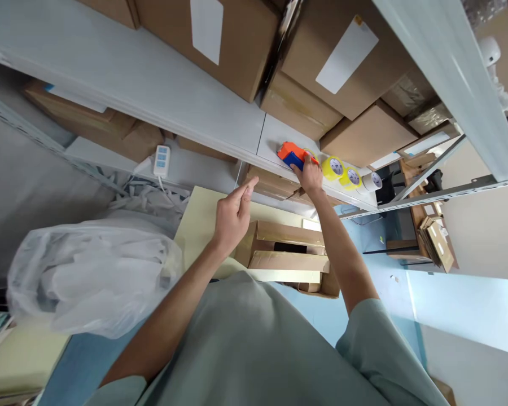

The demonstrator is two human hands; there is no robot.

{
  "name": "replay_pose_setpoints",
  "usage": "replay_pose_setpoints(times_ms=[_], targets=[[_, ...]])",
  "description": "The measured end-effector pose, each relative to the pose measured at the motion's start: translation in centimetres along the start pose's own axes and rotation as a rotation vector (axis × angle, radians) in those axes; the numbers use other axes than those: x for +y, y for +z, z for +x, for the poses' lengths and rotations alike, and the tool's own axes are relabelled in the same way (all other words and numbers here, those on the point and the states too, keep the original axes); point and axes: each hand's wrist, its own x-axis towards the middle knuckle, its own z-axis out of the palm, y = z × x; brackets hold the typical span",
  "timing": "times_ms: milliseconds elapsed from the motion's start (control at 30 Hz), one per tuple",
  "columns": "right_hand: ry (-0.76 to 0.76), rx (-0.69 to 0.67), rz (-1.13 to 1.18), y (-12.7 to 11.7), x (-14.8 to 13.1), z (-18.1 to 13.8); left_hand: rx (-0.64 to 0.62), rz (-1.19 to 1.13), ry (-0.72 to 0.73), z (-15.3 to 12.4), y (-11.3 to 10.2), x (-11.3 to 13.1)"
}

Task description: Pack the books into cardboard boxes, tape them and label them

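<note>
My right hand [311, 175] reaches up to a white shelf [152, 84] and is closed on an orange and blue tape dispenser [291, 155] lying at the shelf's edge. Just beyond it stand two yellow tape rolls [334, 168] and a white roll [371, 181]. My left hand [232, 214] hovers lower, fingers stretched out and held together, holding nothing, above an open cardboard box [288, 262] on a pale yellow surface [198, 217].
Large cardboard boxes [220, 39] with white labels fill the shelf. A white power strip [161, 160] lies on a lower ledge. A clear plastic bag [88, 276] with white material sits at left. Metal rack posts [444, 73] stand at right, above a blue floor [389, 282].
</note>
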Motion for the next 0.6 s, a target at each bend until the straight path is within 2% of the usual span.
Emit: replay_pose_setpoints(times_ms=[100, 267, 400, 600], targets=[[-0.035, -0.051, -0.023, 0.0, -0.8, -2.5, 0.005, -0.042, -0.049, -0.8, -1.5, -1.7], [-0.152, -0.164, -0.044, -2.3, -2.3, -10.8, 0.012, -0.083, -0.115, -2.2, -3.3, -3.1], [-0.306, -0.244, 0.021, -5.5, -3.3, -16.1, -0.054, -0.178, -0.161, -3.3, -4.9, -2.0], [-0.487, -0.211, 0.052, -8.2, -4.5, -19.0, -0.197, -0.288, -0.072, -4.5, -6.7, 0.6]])
